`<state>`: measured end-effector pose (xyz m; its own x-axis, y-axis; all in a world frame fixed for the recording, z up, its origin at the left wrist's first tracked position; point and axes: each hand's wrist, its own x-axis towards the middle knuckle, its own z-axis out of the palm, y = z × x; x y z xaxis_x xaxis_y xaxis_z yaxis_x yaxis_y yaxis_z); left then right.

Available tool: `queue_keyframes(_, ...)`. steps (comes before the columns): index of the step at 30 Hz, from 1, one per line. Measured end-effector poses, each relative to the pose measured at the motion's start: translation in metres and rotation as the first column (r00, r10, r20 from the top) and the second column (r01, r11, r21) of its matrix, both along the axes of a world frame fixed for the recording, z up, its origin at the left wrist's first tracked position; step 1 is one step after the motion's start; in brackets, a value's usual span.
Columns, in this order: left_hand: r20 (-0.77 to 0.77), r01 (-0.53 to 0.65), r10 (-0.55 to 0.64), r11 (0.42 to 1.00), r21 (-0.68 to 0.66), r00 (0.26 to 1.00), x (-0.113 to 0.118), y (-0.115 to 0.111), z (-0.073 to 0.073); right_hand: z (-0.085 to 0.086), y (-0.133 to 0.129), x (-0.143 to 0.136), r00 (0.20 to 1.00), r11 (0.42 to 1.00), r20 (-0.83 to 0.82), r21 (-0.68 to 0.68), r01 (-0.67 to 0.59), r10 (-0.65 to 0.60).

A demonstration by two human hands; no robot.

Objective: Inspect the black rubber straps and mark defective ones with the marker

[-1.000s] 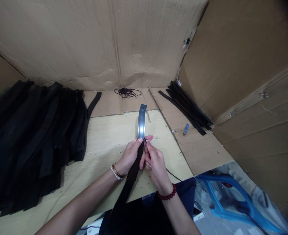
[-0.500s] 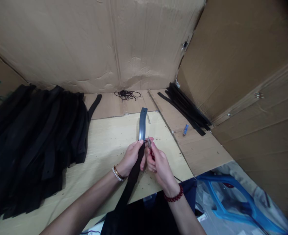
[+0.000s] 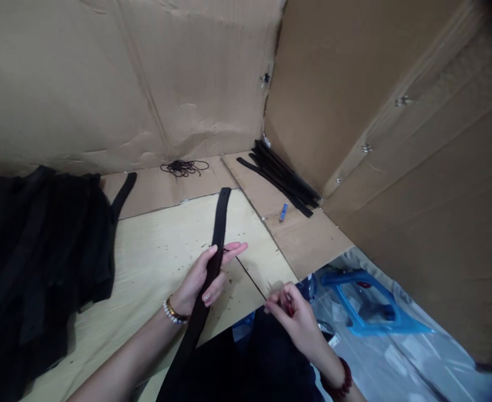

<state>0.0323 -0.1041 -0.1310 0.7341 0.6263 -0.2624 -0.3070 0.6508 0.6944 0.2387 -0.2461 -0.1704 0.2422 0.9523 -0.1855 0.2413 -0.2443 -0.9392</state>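
Observation:
My left hand [image 3: 201,276] grips a long black strap [image 3: 219,223] that stands up from the worktop and runs down toward my lap. Its thumb presses on the strap's front, while the index and middle fingers stretch out to the right behind it. From those fingers a thin dark cord [image 3: 249,276] runs taut, down and to the right, to my right hand [image 3: 290,307]. That hand pinches the cord's end. A small red-handled tool [image 3: 290,309] shows partly within its curled fingers; its metal tip is blurred.
A large heap of black straps [image 3: 40,251] covers the left side. A tangle of dark cord [image 3: 184,167] lies by the cardboard back wall [image 3: 204,84]. More black strips [image 3: 283,176] and a small blue piece [image 3: 283,212] lie right. A blue frame [image 3: 354,307] rests lower right.
My right hand has moved away from the strap, down and right, drawing the cord out straight. The strap has turned and looks darker. The view has swung to the right.

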Motion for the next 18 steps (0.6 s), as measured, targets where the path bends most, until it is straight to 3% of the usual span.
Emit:
queue_keyframes(2, -0.098, -0.029, 0.030, 1.000, 0.008, 0.995, 0.007, 0.001, 0.001, -0.010, -0.017, 0.013, 0.984, 0.995, -0.152, 0.015, 0.101, -0.098)
queue_keyframes(4, -0.237, -0.021, 0.023, 1.000, 0.011, 0.971, 0.017, 0.002, 0.002, -0.022, -0.028, 0.030, 0.954, 0.970, -0.197, 0.038, 0.238, -0.227)
queue_keyframes(7, -0.395, -0.024, 0.038, 0.999, 0.040, 0.918, 0.033, 0.003, -0.001, -0.040, -0.034, 0.058, 0.905, 0.901, -0.045, 0.081, 0.425, -0.423)
queue_keyframes(9, -0.415, -0.068, 0.097, 0.994, 0.085, 0.905, 0.044, 0.006, -0.005, -0.047, -0.032, 0.074, 0.861, 0.857, 0.027, 0.113, 0.503, -0.508)
queue_keyframes(15, -0.379, -0.161, 0.192, 0.980, 0.112, 0.905, 0.081, 0.039, -0.015, -0.040, -0.008, 0.105, 0.737, 0.772, 0.233, 0.206, 0.601, -0.635)
queue_keyframes(18, -0.334, -0.183, 0.207, 0.978, 0.103, 0.920, 0.099, 0.059, -0.016, -0.029, 0.003, 0.116, 0.700, 0.783, 0.354, 0.225, 0.580, -0.620)
